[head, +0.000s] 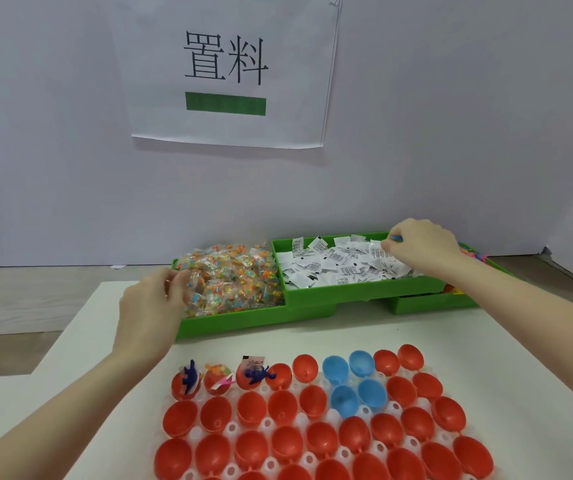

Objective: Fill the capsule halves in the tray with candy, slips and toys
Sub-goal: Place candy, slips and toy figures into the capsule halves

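Note:
Red capsule halves point(281, 407) and a few blue ones point(345, 400) sit in a white tray point(299, 419) in front of me. Three halves at the back left point(216, 379) hold candy, slips and blue toys. My left hand point(150, 306) reaches into the green bin of candy packets point(240, 278) and pinches packets at its left side. My right hand point(423, 245) hovers over the green bin of white paper slips point(340, 268), with a blue toy point(396, 238) in its curled fingers while its fingertips touch a slip.
A third green bin point(430, 303) with colourful toys lies behind my right wrist at the far right. A white wall with a printed paper sign point(226, 74) rises just behind the bins. The white mat point(364, 327) covers the table under the tray.

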Motion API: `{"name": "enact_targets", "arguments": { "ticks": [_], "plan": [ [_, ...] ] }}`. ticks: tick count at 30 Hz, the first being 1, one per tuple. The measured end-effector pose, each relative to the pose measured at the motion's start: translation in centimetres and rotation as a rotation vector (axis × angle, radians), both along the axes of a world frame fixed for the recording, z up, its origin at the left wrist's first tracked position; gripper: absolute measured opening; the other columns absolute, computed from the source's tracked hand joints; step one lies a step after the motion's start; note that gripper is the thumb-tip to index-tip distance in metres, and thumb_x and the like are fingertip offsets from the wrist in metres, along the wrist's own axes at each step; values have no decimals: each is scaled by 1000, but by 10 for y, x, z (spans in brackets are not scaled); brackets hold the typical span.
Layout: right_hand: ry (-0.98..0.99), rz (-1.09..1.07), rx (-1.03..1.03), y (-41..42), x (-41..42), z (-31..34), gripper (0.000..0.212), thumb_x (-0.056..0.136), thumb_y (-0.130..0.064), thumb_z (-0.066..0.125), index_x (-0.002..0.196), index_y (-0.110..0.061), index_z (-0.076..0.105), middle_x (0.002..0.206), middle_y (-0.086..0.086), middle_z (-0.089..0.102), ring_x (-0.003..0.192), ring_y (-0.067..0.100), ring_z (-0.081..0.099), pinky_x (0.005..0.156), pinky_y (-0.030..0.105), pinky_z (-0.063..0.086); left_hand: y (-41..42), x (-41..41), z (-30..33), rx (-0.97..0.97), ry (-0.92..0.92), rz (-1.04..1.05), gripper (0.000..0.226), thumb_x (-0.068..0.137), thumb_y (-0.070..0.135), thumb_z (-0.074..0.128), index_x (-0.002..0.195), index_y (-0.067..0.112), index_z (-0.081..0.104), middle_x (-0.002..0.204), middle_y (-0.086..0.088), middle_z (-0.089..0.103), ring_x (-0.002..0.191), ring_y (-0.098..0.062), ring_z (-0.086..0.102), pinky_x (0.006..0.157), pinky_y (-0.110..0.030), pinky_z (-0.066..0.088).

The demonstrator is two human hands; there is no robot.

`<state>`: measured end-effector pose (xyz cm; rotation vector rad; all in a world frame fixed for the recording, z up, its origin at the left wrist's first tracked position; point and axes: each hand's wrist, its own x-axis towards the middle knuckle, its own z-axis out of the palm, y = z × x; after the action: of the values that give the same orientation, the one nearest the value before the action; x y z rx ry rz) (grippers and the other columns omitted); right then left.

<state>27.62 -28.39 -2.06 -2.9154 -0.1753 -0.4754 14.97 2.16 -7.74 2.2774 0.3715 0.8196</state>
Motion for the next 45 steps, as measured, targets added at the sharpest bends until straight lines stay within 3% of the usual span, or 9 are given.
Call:
{"name": "enact_targets", "arguments": {
  "ticks": [4, 8, 11, 14, 18, 21, 27, 38, 45],
  "plan": [
    [-112, 97, 397, 5, -11, 12, 17, 83, -25, 64, 77, -11, 70, 60, -1, 57, 62, 16, 51, 62, 25, 36, -17, -6, 17, -389, -29, -105, 20, 91, 24, 56, 80, 11, 67, 62, 3, 65, 55, -12, 62, 56, -15, 49],
    [174, 480, 896, 36, -62, 36, 12, 75, -15, 73, 64, -11, 69, 39, -13, 39, 37, 2, 33, 45, 10, 29, -51, -16, 42, -905, 111, -365, 17, 88, 20, 58, 78, 8, 66, 57, 3, 68, 54, -4, 64, 66, -14, 54],
    [377, 748, 879, 61, -103, 46, 8, 69, -19, 72, 64, -13, 71, 51, -8, 61, 52, -4, 53, 54, 6, 39, -80, -30, 62, -1149, 167, -521, 26, 92, 15, 52, 72, 1, 61, 67, -9, 68, 54, -10, 66, 59, -16, 56],
    [372, 759, 754, 72, -120, 48, 10, 69, -22, 75, 66, -13, 73, 69, 21, 64, 66, 16, 53, 66, 28, 42, -95, -44, 77, -1272, 195, -625, 40, 94, 30, 45, 73, -1, 62, 63, -13, 68, 54, -17, 67, 50, -20, 55],
    [304, 712, 737, 74, -133, 48, 11, 73, -23, 73, 71, -12, 74, 75, 34, 58, 66, 20, 44, 65, 33, 35, -96, -62, 79, -1113, 216, -719, 26, 85, 26, 55, 79, 5, 68, 69, -7, 71, 65, -12, 69, 68, -18, 56],
    [326, 705, 784, 72, -142, 46, 14, 76, -32, 67, 81, -19, 73, 53, -1, 50, 50, 5, 40, 54, 17, 35, -93, -71, 76, -957, 239, -661, 16, 93, 9, 51, 88, 8, 67, 72, -1, 72, 73, -8, 69, 89, -22, 49],
    [561, 652, 1326, 68, -159, 48, 25, 97, -15, 35, 94, -7, 59, 52, -6, 43, 49, 7, 38, 53, 19, 48, -91, -85, 80, -1070, 210, -625, 10, 90, 5, 55, 90, 3, 65, 76, -3, 74, 72, -13, 71, 73, -16, 54],
    [532, 663, 1220, 72, -187, 50, 31, 68, -38, 53, 84, -16, 68, 85, -4, 70, 90, 12, 61, 90, 36, 46, -101, -106, 90, -1188, 60, -814, 19, 66, 9, 62, 80, 5, 74, 85, -9, 74, 74, -17, 72, 59, -12, 52],
    [540, 666, 1284, 71, -186, 46, 18, 63, -30, 59, 62, -18, 72, 68, -3, 69, 67, 9, 63, 67, 19, 53, -87, -104, 89, -1116, 212, -917, 24, 68, 12, 60, 87, 6, 73, 92, -10, 73, 87, -19, 70, 66, -12, 52]
  ]
}}
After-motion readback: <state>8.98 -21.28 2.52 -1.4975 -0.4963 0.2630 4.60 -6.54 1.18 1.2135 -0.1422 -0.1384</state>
